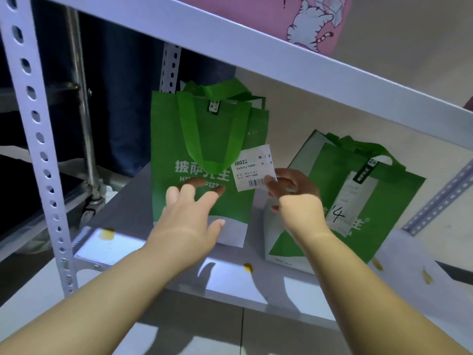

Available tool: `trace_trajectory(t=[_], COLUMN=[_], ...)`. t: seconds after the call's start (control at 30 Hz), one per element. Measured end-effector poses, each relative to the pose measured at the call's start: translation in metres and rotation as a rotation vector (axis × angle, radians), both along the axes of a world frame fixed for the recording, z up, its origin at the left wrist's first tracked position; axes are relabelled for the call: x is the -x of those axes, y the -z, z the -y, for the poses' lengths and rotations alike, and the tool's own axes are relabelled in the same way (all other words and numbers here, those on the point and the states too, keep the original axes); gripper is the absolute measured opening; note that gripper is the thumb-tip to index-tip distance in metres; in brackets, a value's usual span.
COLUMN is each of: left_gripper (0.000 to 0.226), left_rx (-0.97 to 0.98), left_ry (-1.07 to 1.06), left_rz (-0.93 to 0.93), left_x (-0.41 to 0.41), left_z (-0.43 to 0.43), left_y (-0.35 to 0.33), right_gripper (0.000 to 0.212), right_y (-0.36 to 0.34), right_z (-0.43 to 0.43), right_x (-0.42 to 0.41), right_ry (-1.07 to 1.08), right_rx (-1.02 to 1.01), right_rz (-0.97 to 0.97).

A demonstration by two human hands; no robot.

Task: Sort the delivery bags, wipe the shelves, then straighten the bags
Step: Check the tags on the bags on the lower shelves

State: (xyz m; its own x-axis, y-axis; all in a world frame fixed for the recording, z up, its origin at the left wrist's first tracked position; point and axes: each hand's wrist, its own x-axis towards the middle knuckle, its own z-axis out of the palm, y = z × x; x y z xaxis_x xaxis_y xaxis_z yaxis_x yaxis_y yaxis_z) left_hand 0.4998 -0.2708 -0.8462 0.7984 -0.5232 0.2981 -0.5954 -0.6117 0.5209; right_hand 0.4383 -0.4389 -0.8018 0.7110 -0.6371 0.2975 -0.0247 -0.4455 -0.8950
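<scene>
The green fabric delivery bag (184,131) looks light and floppy; lift it by its handles (212,139). The left hand (189,221) presses it, fingers spread; the right hand (294,198) pinches its white paper label (253,167).

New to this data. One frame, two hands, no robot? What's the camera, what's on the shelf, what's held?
Right, there is no robot: a person works with bare hands. The single picture comes from a camera worn on the head, looking forward and down into a white metal shelf.

An upright green bag stands on the shelf, and a second green bag sits tilted to its right. The left hand is open, its fingers spread over the front of the upright bag. The right hand pinches a white slip printed "J8022" at that bag's edge. A pink bag sits on the shelf above.
</scene>
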Motion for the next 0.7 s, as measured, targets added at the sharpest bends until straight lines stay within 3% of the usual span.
trace_trajectory(t=[0.13, 0.37, 0.57, 0.7], left_gripper=[0.054, 0.055, 0.048, 0.04], left_rx=[-0.072, -0.074, -0.01, 0.085], left_ry=[-0.006, -0.02, 0.025, 0.099], left_rz=[-0.013, -0.02, -0.01, 0.0], left_x=[-0.002, -0.006, 0.004, 0.018], left_z=[0.006, 0.007, 0.008, 0.011], left_y=[0.001, 0.002, 0.007, 0.012], right_gripper=[0.015, 0.006, 0.007, 0.02], right_y=[-0.002, 0.002, 0.002, 0.009], right_z=[0.006, 0.013, 0.012, 0.018], right_x=[-0.009, -0.007, 0.008, 0.029], right_ry=[-0.016, -0.058, -0.113, -0.043], right_rx=[-0.145, -0.213, -0.155, 0.056], right_rz=[0.003, 0.002, -0.029, -0.118])
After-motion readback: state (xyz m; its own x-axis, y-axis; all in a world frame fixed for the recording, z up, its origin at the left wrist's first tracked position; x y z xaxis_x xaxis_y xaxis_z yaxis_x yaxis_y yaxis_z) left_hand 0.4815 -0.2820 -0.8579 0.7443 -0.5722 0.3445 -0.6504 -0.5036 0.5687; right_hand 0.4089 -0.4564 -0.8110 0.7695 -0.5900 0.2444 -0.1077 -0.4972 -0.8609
